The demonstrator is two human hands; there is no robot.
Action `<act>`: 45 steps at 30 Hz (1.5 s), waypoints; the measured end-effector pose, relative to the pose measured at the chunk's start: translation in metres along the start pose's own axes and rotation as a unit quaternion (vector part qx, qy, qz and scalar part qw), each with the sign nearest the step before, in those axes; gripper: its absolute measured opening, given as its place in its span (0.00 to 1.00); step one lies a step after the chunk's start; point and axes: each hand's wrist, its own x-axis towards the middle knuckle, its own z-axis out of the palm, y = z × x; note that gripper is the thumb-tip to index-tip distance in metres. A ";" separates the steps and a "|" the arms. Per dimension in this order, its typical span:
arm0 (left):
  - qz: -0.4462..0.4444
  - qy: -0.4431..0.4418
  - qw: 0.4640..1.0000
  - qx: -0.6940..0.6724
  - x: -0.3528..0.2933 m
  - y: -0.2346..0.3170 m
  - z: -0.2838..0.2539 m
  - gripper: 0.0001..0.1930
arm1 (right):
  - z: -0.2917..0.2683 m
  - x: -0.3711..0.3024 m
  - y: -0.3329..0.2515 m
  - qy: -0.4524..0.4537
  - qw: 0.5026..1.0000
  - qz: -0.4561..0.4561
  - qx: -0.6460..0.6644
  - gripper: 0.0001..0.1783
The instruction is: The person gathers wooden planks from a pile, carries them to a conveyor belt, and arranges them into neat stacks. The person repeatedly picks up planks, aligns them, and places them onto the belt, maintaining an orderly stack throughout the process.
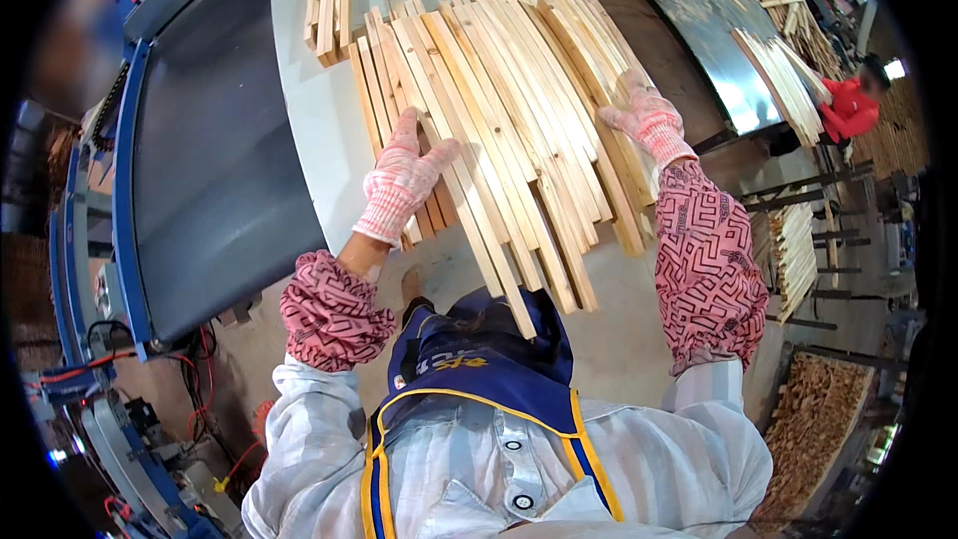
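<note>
Many pale wooden strips (pixel 504 110) lie side by side on a light grey table (pixel 317 130), their near ends uneven and jutting past its edge toward me. My left hand (pixel 404 178), in a pink-and-white knit glove, rests at the left side of the strips with thumb and forefinger spread. On the right side lies my right hand (pixel 649 122), gloved alike, its thumb held apart over the outermost strips. Both hands touch the wood without wrapping round it. The fingertips of the right hand are partly hard to make out.
A smaller stack of strips (pixel 327 0) stands at the table's far left. Left of the table is a dark conveyor belt (pixel 225 160) in a blue frame. To the right, a person in red (pixel 850 108) handles strips by a dark shiny table (pixel 689 10). A crate of wood pieces (pixel 813 424) sits lower right.
</note>
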 end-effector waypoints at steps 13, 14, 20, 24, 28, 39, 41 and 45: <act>0.014 0.017 0.985 0.172 -0.032 0.027 0.024 0.44 | 0.025 -0.013 0.009 0.177 0.978 -0.109 -0.013 0.47; 0.033 0.016 0.980 0.198 -0.035 0.026 0.025 0.44 | 0.026 -0.019 0.000 0.217 0.967 -0.130 -0.036 0.48; -0.009 -0.031 0.996 0.088 -0.034 0.022 0.009 0.41 | 0.017 -0.163 -0.090 0.003 0.885 -0.388 -0.256 0.45; -0.003 -0.028 0.996 0.086 -0.035 0.023 0.005 0.41 | 0.018 -0.168 -0.109 0.011 0.898 -0.349 -0.269 0.44; 0.022 0.007 0.991 0.132 -0.036 0.014 0.006 0.40 | 0.013 -0.154 -0.110 -0.046 0.914 -0.372 -0.154 0.40; -0.005 -0.060 0.994 0.091 -0.044 0.029 -0.014 0.39 | 0.018 -0.111 -0.141 0.089 0.961 -0.237 0.114 0.35; -0.024 -0.066 0.997 0.028 -0.040 0.020 -0.022 0.39 | 0.014 -0.110 -0.141 0.119 0.949 -0.231 0.181 0.33; -0.022 -0.142 0.990 0.007 -0.028 0.015 -0.054 0.38 | -0.030 -0.081 -0.176 0.148 0.918 -0.311 0.199 0.26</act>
